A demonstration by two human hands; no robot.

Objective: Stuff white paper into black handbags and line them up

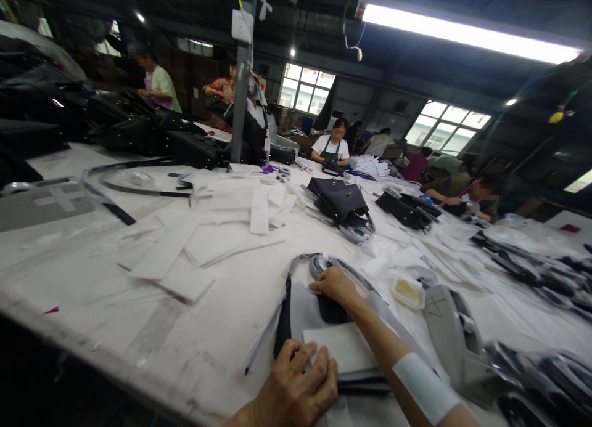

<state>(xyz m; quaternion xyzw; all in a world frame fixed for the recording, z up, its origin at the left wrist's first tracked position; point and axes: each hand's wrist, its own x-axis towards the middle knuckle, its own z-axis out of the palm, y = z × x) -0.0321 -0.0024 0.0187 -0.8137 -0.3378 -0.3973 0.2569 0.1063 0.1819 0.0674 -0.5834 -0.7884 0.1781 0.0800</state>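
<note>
A black handbag (pixel 282 319) lies on the worktable in front of me, with grey lining or wrapping over most of it. A coiled strap (pixel 319 264) in greyish film rests at its far end. My right hand (pixel 337 285) is beside this coil with its fingers closed; the fingertips are at the grey surface, and what they pinch is hidden. A folded white sheet (pixel 342 344) lies across the near part of the bag. My left hand (pixel 300 381) rests on the bag and the sheet's left edge, fingers bent and apart. A pale rectangular patch (pixel 428 387) is on my right forearm.
Loose white sheets (pixel 185 248) spread over the white table (pixel 208 347) at left. To the right stand a grey tape dispenser (pixel 456 341) and a small plastic tub (pixel 408 291). Black handbags (pixel 342 202) lie farther back, near a metal post (pixel 240 100). Several people work beyond.
</note>
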